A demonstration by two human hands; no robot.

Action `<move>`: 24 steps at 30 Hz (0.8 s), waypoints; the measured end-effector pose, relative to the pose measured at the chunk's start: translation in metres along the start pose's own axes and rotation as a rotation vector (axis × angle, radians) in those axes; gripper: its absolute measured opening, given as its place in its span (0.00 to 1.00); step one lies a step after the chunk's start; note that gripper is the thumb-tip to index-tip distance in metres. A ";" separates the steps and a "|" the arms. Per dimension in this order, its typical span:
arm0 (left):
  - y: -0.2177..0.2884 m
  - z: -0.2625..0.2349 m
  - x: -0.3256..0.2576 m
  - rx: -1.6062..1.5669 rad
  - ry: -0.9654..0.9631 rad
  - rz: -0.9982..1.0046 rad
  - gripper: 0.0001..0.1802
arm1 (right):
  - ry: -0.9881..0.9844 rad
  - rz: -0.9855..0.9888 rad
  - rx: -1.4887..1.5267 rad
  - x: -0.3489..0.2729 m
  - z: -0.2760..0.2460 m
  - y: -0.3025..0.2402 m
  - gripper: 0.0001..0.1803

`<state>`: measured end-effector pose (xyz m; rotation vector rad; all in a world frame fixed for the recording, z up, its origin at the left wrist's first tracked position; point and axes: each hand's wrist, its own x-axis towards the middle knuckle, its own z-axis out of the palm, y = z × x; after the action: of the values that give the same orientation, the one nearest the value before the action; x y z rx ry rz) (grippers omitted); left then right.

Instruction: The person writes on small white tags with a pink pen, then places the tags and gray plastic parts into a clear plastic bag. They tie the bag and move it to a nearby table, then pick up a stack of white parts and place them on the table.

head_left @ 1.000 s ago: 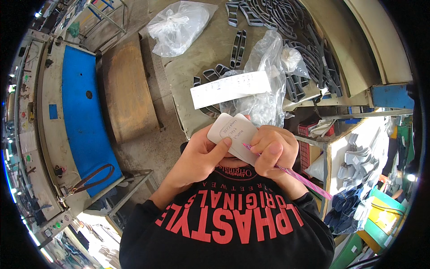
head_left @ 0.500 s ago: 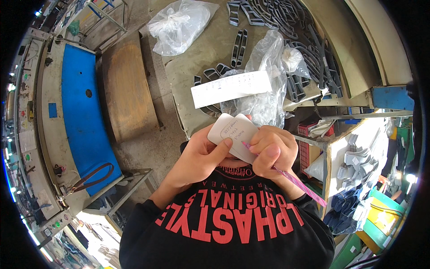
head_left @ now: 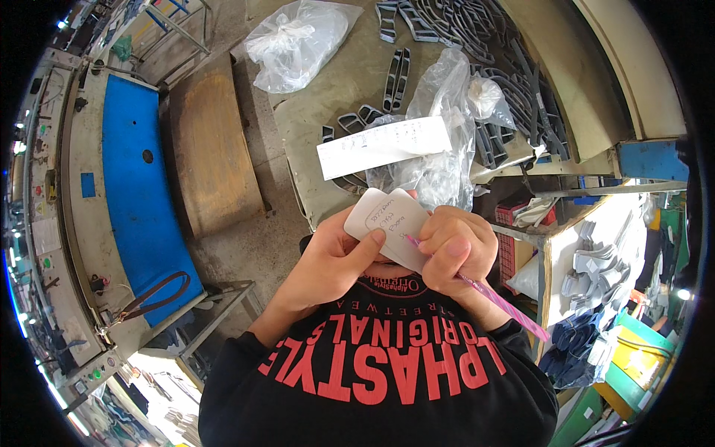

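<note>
In front of my chest my left hand point(head_left: 333, 253) is closed on a white card point(head_left: 378, 211) with rounded corners, its thumb pressed over the face. Handwriting covers part of the card. A second rounded white edge shows behind it, so there may be more than one card. My right hand point(head_left: 456, 246) grips a pink and purple striped pen point(head_left: 500, 304), its tip touching the card's right part. Just beyond my hands, a long white paper sheet point(head_left: 384, 147) with faint marks lies on clear plastic bags point(head_left: 447, 104) on the worktable.
Dark metal cutting dies point(head_left: 447, 26) crowd the table's far right, with a few more by the paper. A tied plastic bag point(head_left: 294, 45) rests at its far left. Left stand a brown board point(head_left: 212, 145) and a blue-topped machine point(head_left: 138, 186). Grey cut pieces point(head_left: 599, 268) lie at right.
The pen tip has shifted slightly and a new small mark shows beside it on the card. My right hand and the pen's end have moved a little right; my left hand keeps its place.
</note>
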<state>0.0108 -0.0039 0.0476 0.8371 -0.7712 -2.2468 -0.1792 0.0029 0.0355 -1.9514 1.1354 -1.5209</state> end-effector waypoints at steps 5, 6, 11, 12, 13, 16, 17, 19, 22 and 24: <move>-0.001 0.000 0.000 0.005 0.000 0.004 0.23 | 0.029 0.018 -0.004 -0.001 0.002 0.000 0.25; 0.000 0.000 0.000 0.016 -0.001 0.005 0.23 | 0.045 0.019 0.001 -0.002 0.003 0.000 0.25; 0.000 0.000 -0.001 0.024 -0.012 0.020 0.23 | 0.024 0.057 -0.007 -0.004 0.002 0.000 0.25; -0.001 0.001 0.000 0.006 -0.001 0.021 0.22 | 0.016 0.062 -0.006 -0.004 0.001 0.000 0.25; -0.001 0.001 0.000 -0.011 0.009 0.023 0.22 | 0.013 0.067 0.012 -0.005 0.001 0.001 0.25; 0.000 0.000 0.002 -0.047 0.020 -0.014 0.21 | 0.039 0.088 0.047 -0.006 0.001 0.000 0.26; 0.000 -0.001 0.002 -0.060 0.018 -0.027 0.21 | 0.070 0.099 0.049 -0.007 0.002 0.000 0.26; 0.000 -0.003 0.004 -0.086 0.008 -0.057 0.21 | 0.114 0.128 0.040 -0.009 0.005 0.000 0.25; -0.004 -0.006 0.007 -0.059 -0.046 -0.084 0.21 | 0.150 0.182 0.000 -0.010 0.009 0.002 0.22; -0.006 -0.008 0.008 -0.016 -0.070 -0.089 0.21 | 0.159 0.228 -0.034 -0.010 0.012 0.003 0.23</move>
<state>0.0095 -0.0085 0.0351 0.8029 -0.7612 -2.3686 -0.1697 0.0077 0.0234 -1.6788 1.4054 -1.5625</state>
